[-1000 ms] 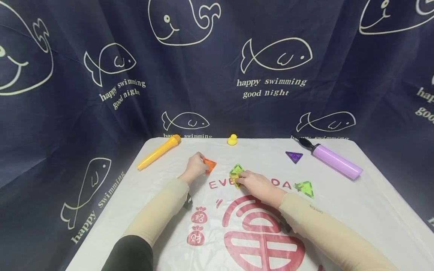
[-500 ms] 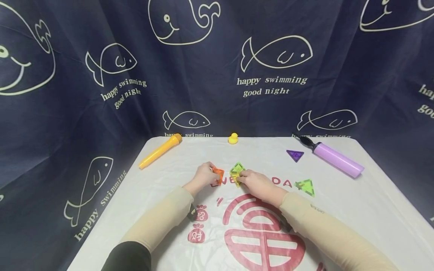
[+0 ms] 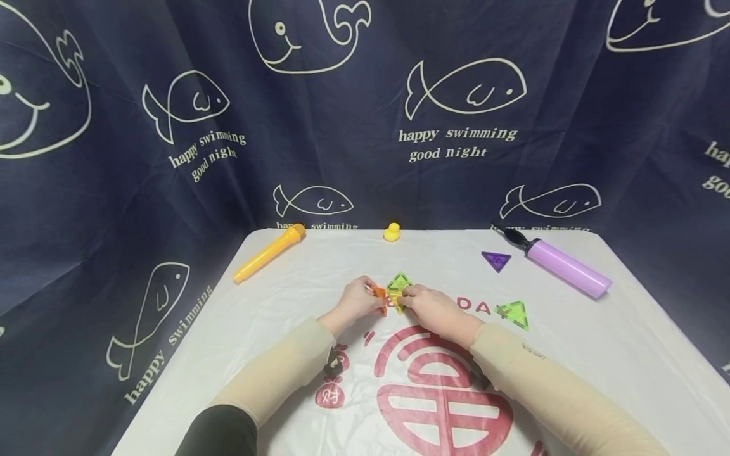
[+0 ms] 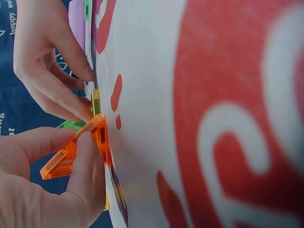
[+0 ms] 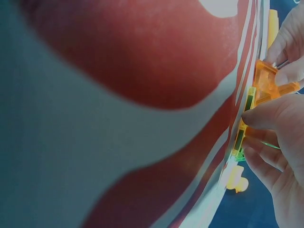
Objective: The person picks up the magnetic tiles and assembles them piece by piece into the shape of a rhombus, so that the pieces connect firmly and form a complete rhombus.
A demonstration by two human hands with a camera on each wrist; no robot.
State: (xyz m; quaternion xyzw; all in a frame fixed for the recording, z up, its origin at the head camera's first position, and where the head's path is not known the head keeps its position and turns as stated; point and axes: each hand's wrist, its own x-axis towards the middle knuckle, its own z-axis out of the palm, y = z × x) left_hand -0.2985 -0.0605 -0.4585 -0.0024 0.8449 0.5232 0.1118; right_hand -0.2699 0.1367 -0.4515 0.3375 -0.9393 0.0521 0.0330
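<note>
Your left hand pinches 1 orange triangular magnetic tile between thumb and fingers, holding it tilted just beside 1 yellow triangular tile; you cannot tell from these views whether the 2 touch. Your right hand pinches that yellow tile between thumb and fingers, low over the white tablecloth with its red print. You have 2 green triangular tiles: 1 nearer green tile lies to the right of your right hand, and 1 farther green tile sits against the yellow tile's far edge. Toward the back you have 1 purple triangular tile, 1 lilac hand pump with a black end, 1 yellow rubber duck and 1 yellow-orange toy microphone.
</note>
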